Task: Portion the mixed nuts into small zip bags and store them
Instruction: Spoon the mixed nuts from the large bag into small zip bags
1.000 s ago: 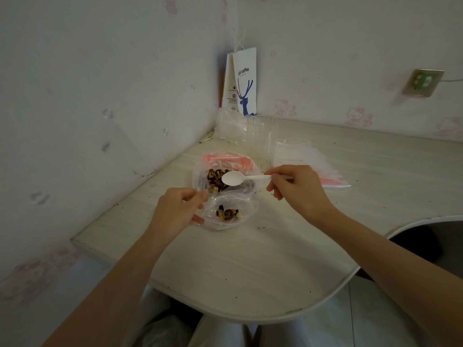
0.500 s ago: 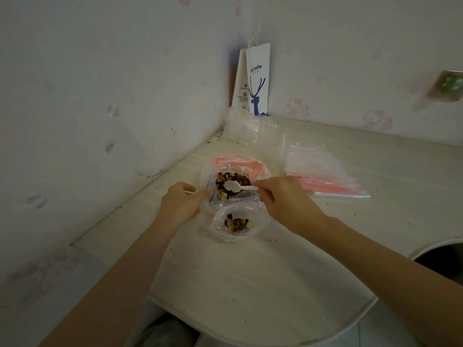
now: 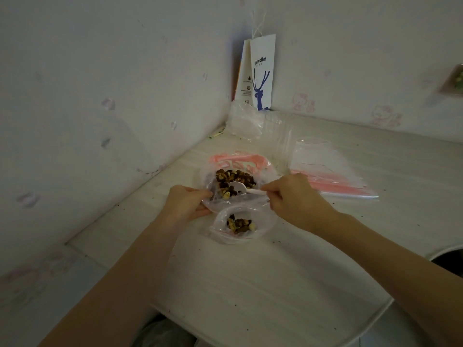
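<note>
Left hand (image 3: pixel 186 205) is pinching the plastic at the near-left edge of the big bag (image 3: pixel 260 162), fingers and thumb curled on it so the mouth stays propped open. That's pretty much the job it was doing a second ago, though I can't tell if it was the same bit of plastic. What actually changed is the spoon (image 3: pixel 238 187). A second ago the white bowl was hovering clear above the pile and looked empty, half a second ago it had dropped in, and now it's lying tilted down among the mixed nuts (image 3: pixel 234 177) in the big bag. To me that reads as going back for another scoop, not a dump. Just in front of that, touching the big bag, the small zip bag (image 3: pixel 266 221) sits open on the table (image 3: pixel 250 284) with only a little heap in the bottom. The heap looks no bigger than before, so this portion is barely started imo. Right hand (image 3: pixel 294 200) has the spoon handle gripped in its fingertips, fairly close to the bowl. Further right, the stack of empty zip bags (image 3: pixel 333 171) lies flat and untouched, so there are plenty of portions to go and nothing sealed or stored that I can see.
</note>
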